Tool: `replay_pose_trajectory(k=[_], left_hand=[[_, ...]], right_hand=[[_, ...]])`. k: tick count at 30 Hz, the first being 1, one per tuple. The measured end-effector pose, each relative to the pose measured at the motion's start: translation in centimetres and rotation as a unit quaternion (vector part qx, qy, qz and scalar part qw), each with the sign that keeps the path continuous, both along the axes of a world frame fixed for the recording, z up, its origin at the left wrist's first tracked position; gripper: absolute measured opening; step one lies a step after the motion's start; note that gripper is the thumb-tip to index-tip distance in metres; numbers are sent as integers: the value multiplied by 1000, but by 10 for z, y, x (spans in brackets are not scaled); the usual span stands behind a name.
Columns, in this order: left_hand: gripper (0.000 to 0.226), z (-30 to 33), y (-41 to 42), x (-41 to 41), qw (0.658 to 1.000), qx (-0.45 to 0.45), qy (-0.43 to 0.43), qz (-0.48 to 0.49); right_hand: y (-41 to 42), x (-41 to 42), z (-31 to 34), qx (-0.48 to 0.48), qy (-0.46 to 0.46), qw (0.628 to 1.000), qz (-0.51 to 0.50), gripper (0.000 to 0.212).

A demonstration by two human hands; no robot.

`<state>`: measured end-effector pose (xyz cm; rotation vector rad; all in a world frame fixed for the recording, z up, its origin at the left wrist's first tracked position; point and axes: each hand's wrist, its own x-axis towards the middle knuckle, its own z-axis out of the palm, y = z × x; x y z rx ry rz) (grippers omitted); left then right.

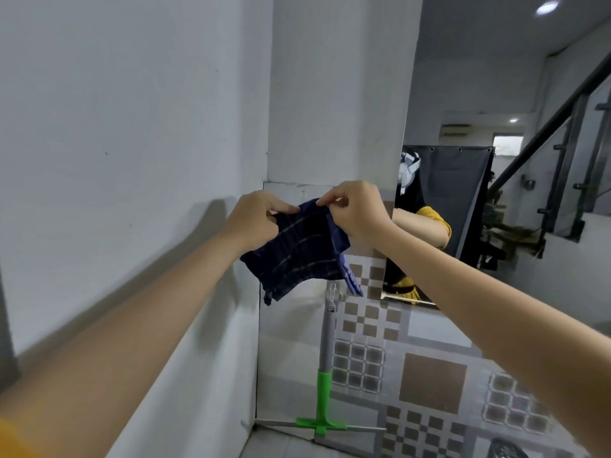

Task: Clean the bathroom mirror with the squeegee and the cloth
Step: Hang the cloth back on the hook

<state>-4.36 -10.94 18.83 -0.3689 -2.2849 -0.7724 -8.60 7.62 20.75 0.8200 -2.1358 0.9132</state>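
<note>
A dark blue checked cloth (302,251) hangs in front of me at chest height. My left hand (256,218) pinches its upper left edge and my right hand (355,209) pinches its upper right edge, so it is stretched between them. Behind the cloth a large mirror (479,110) covers the wall on the right. The squeegee (325,368), with a grey handle, a green neck and a green crossbar, hangs upright against the tiled wall panel below the cloth, its blade at the bottom.
A plain white wall (115,127) runs along the left and meets a white pillar (334,94). Below the mirror is a wall panel with brown and grey patterned tiles (429,381). The mirror reflects a person's arm, a grey curtain and a stair railing.
</note>
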Motion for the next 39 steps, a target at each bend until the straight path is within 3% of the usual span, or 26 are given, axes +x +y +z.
replay_pose_trajectory(k=[5,12,19,26,30,39], left_hand=[[59,22,-6,-23,976,-199,49,79],[57,49,-7,-51,947,-276,23,163],[63,39,-10,-71,976,-187,-8,109],[32,26,-12,-81,999,-43,18,10],[35,20,-10,-80,999,5,26,-22],[33,25,-5,-89,997,75,17,-24]], right_hand=[[-12,-29,24,174,115,975,-82,37],[-23,-62,41,230,114,960,-108,36],[-25,-75,34,265,81,957,-87,30],[-30,-79,14,144,29,989,-27,26],[-32,-74,8,78,23,997,10,25],[-34,-78,25,148,-23,989,-10,24]])
